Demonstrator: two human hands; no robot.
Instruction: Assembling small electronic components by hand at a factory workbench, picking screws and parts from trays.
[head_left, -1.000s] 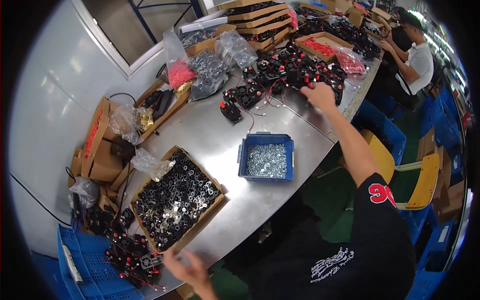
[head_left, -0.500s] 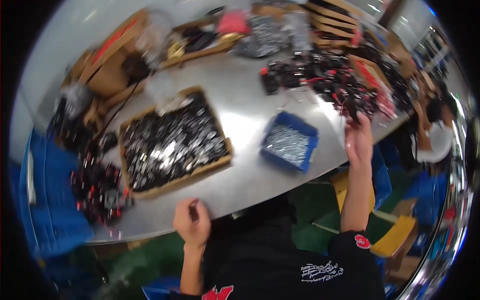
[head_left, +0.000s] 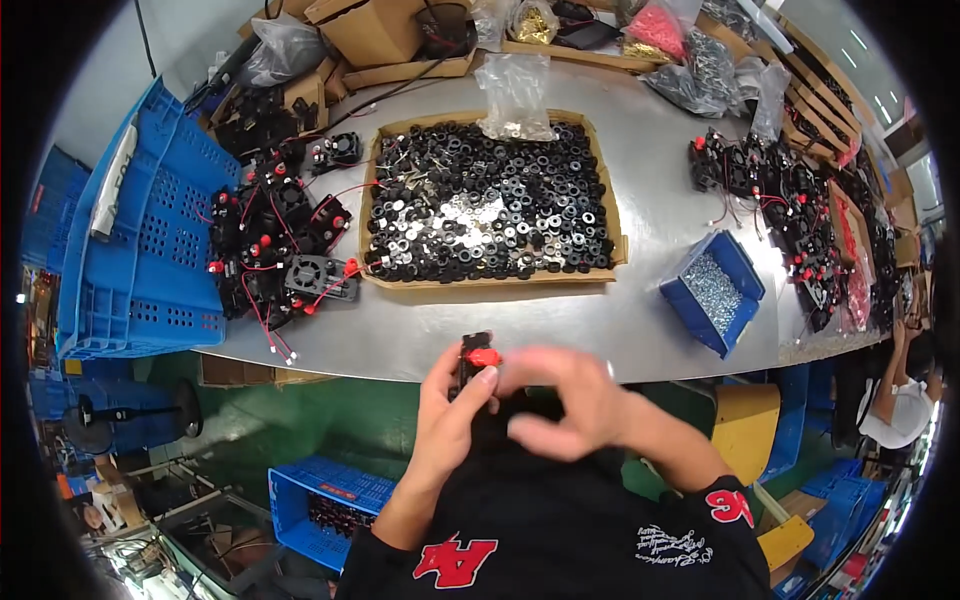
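Note:
My left hand [head_left: 447, 425] is closed around a small black fan unit with a red knob [head_left: 484, 357], held upright just off the table's front edge. Its lower part is hidden by my fingers. My right hand [head_left: 575, 400] is beside it on the right, blurred by motion, thumb and fingers spread apart with nothing visible between them. Behind both hands lies a shallow cardboard tray [head_left: 490, 285] full of black rings and shiny metal pieces. A blue bin [head_left: 743, 265] of small silver screws sits to the right.
More black fan units [head_left: 322, 277] with red wires are heaped at the left, beside a blue perforated crate [head_left: 150, 240]. Another heap of fan units [head_left: 790, 200] lies at the right. Plastic bags [head_left: 690, 85] and cardboard boxes line the back. A co-worker [head_left: 895, 400] is at the far right.
My right hand has come from the right-hand heap to in front of my body. My left hand, then without a fan unit, now grips one. The view has turned toward the left.

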